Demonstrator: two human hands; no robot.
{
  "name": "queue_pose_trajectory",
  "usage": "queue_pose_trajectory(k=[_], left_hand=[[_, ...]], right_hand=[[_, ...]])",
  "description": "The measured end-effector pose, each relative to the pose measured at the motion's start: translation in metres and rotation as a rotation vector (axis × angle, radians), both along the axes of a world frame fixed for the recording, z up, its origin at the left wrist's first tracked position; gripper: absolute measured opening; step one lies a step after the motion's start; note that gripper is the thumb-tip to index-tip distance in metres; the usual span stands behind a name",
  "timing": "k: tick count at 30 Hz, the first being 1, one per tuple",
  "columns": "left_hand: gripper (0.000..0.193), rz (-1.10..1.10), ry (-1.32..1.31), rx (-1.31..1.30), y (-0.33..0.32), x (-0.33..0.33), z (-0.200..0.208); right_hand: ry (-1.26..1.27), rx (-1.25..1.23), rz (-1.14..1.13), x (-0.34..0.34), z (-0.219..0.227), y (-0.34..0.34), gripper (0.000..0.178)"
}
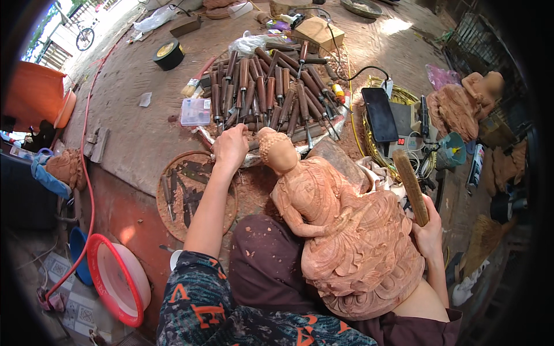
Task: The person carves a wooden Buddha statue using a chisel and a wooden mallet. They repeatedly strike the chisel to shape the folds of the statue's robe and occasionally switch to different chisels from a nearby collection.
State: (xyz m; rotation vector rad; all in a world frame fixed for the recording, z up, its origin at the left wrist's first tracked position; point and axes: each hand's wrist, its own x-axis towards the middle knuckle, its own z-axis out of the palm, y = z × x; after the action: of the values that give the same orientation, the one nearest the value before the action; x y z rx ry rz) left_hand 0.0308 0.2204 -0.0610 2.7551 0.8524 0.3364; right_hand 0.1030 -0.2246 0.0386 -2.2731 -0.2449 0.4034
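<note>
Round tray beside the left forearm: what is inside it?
Several dark, slender tools lie inside the round tray, with reddish debris near its right side. The left forearm crosses in front, so whatever lies behind it cannot be seen.

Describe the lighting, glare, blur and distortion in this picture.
Head view: black corners, with straight edges bending toward the rim; washed-out daylight around the bicycle; glare on the ground right of the block; the statue reasonably sharp, softly lit; the head of the carving at far right smeared by blur.
</note>
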Motion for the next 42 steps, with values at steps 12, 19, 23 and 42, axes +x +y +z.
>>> queue_pose_trajectory(k=[12, 19, 23, 42], left_hand=[[0.031, -0.133, -0.002, -0.068, 0.019, 0.116, -0.014], [0.031, 0.156, -0.153, 0.027, 0.031, 0.084, -0.015], [0.029, 0.225, -0.081, -0.008, 0.049, 0.066, -0.018], [0.038, 0.246, 0.062, -0.155, 0.049, 0.067, -0.011]], right_hand=[[-0.036, -0.042, 0.020, -0.001, 0.001, 0.003, 0.057], [-0.049, -0.013, 0.001, -0.002, -0.003, -0.003, 0.056], [-0.031, -0.018, 0.002, -0.001, -0.002, 0.001, 0.055], [-0.060, 0.010, 0.034, 0.000, -0.006, -0.002, 0.054]])
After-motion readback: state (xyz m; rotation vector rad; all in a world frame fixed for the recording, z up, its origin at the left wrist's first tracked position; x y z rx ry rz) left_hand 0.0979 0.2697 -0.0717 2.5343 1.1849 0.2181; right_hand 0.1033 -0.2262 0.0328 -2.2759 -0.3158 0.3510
